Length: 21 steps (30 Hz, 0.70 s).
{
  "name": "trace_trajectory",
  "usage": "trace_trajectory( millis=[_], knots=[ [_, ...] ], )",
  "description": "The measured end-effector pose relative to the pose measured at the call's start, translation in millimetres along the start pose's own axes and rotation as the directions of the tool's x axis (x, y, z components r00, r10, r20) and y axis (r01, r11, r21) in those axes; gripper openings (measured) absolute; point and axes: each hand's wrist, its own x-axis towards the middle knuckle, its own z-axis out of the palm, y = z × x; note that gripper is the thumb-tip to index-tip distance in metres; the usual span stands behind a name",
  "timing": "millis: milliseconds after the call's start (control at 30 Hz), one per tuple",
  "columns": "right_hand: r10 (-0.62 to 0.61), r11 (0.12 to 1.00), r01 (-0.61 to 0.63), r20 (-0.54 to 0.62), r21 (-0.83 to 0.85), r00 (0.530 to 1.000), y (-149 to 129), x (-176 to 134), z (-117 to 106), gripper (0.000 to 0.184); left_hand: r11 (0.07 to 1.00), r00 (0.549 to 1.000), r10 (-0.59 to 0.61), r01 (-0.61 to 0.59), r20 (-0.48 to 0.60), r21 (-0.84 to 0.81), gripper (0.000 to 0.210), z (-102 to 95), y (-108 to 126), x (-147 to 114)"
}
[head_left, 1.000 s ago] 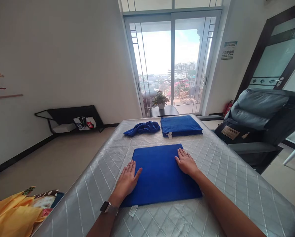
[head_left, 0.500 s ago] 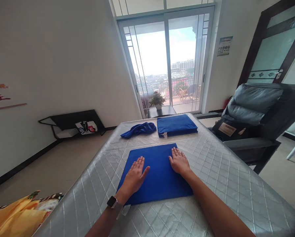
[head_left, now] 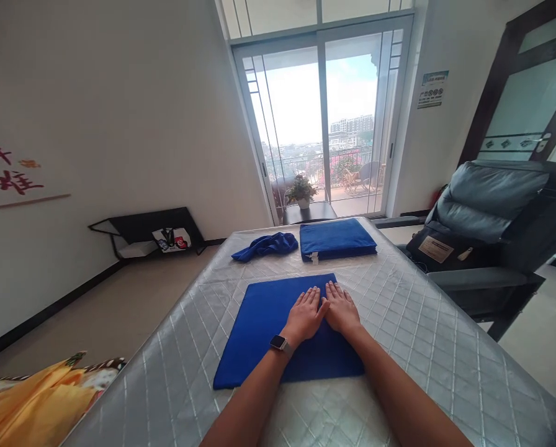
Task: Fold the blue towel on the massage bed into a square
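Note:
A flat, folded blue towel (head_left: pixel 254 335) lies on the silver quilted table cover (head_left: pixel 175 372) in front of me. My left hand (head_left: pixel 307 315) rests palm down on its right half, fingers stretched out, with a watch (head_left: pixel 278 342) on the wrist. Right beside it, my right hand (head_left: pixel 342 307) lies flat near the towel's right edge, its thumb side close to or touching my left thumb. Both hands are open and grip nothing. Beyond the towel are a crumpled blue cloth (head_left: pixel 265 246) and a neat stack of folded blue towels (head_left: pixel 337 239) with a white tag.
A dark armchair (head_left: pixel 485 205) with a black bag (head_left: pixel 439 251) stands at the right. Yellow fabric (head_left: pixel 36 403) lies at the lower left. Past the table's far edge are a potted plant (head_left: pixel 301 191) on a chair and a sliding glass door (head_left: pixel 322 124).
My left hand has slid right across the towel, from its left part to beside my right hand. My right hand stays near the right edge. The view has shifted slightly left.

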Motion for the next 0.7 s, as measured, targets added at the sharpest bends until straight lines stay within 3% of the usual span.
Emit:
trace_trajectory(
  millis=[200, 367, 467, 700],
  knots=[
    [0.043, 0.998, -0.043, 0.009, 0.053, 0.999, -3, 2, -1, 0.064, 0.967, 0.973, -0.224, 0.214, 0.061, 0.139, 0.07, -16.6, -87, -34],
    [0.053, 0.998, -0.054, 0.04, 0.033, 0.998, -2, 3, -1, 0.065, 0.92, 0.936, -0.352, 0.344, 0.009, 0.185, 0.075, -24.9, -153, -61],
    [0.059, 0.998, -0.06, 0.051, 0.02, 0.997, -2, 4, -1, 0.065, 0.906, 0.922, -0.386, 0.384, -0.027, 0.181, 0.08, -23.2, -164, -67],
    [0.059, 0.998, -0.058, 0.052, -0.03, 0.997, -4, 2, -3, 0.065, 0.902, 0.916, -0.397, 0.4, -0.051, 0.161, 0.086, -27.5, -152, -66]
  ],
)
